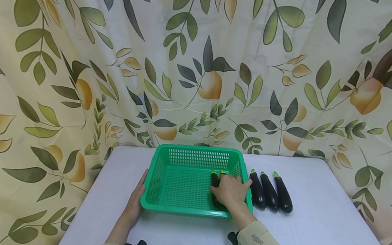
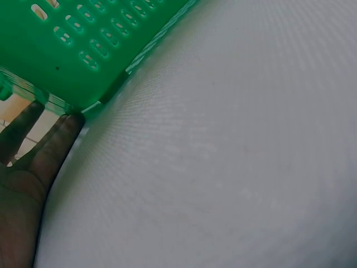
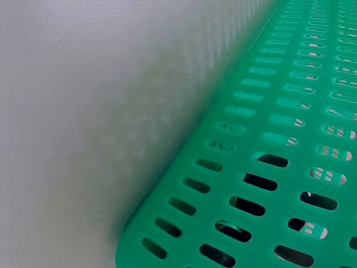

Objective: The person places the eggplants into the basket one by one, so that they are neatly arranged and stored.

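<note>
Eggplants under right-hand fingers

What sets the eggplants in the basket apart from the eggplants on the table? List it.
1. Place: the eggplants in the basket lie inside the green basket; the eggplants on the table lie on the white table, right of it.
2. Number: two green tips show in the basket, three eggplants on the table.
3. Contact: the right hand covers those in the basket; nothing touches the others.

Shared: dark purple skin, green tips pointing away.
</note>
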Available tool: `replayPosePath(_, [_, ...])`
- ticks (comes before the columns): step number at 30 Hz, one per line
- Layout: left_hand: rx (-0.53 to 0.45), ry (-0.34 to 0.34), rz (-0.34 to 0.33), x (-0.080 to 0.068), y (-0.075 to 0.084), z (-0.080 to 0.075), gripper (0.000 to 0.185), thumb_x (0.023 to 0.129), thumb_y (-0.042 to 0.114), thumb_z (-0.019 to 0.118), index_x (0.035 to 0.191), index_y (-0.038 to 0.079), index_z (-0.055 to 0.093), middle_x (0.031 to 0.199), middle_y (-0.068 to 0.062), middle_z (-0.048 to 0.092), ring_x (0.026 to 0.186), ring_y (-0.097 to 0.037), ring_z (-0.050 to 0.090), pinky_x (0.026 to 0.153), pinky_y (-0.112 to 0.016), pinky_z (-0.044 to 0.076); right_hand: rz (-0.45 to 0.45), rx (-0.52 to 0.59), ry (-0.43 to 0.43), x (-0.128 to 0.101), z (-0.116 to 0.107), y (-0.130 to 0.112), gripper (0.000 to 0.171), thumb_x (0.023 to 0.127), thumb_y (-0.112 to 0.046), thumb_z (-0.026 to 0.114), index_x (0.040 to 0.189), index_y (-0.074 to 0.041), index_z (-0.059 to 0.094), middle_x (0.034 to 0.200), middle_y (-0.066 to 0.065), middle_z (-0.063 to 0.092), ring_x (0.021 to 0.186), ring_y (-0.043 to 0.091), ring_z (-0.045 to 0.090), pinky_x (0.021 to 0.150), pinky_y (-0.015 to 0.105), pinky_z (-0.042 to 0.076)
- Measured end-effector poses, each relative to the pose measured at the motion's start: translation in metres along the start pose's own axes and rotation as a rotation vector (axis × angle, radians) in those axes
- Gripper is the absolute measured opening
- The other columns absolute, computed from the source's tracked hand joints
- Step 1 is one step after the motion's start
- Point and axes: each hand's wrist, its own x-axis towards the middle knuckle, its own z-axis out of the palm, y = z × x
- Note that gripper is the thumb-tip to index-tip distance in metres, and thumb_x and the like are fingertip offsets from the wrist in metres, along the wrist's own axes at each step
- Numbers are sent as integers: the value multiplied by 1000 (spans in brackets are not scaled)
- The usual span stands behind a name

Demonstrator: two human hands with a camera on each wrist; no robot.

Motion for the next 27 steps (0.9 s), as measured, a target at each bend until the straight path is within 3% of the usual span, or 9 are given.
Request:
replayPosePath(3, [12, -6, 4, -1, -1, -1, 55, 110, 50, 16, 165, 44, 16, 174, 16, 13, 164, -22, 1, 126, -69, -2, -2, -17, -2, 0, 1, 0, 42, 82, -51, 84, 100, -12, 77, 81, 9, 70, 93, 38, 60, 104, 82, 22])
replayPosePath(13, [8, -10, 28, -2, -2, -1, 58, 111, 47, 15, 167, 35, 13, 174, 15, 13, 164, -23, 1, 126, -69, -2, -14, -27, 1, 0, 2, 1, 45, 84, -46, 83, 114, -13, 77, 95, 13, 75, 95, 39, 61, 104, 83, 22])
replayPosePath(24, [-7, -9, 21, 0, -2, -1, 60, 110, 49, 16, 168, 33, 13, 174, 15, 13, 164, -25, 1, 125, -71, -3, -28, 83, -4, -1, -10, 2, 48, 87, -41, 80, 127, -14, 75, 120, 16, 75, 113, 48, 62, 108, 86, 14])
replayPosePath(27, [-5, -13, 24, 1, -3, -1, 60, 111, 49, 16, 168, 33, 13, 174, 16, 13, 164, -24, 1, 125, -70, -3, -43, 111, -1, -3, -15, 3, 47, 88, -39, 80, 127, -14, 75, 116, 15, 77, 112, 46, 65, 108, 86, 16])
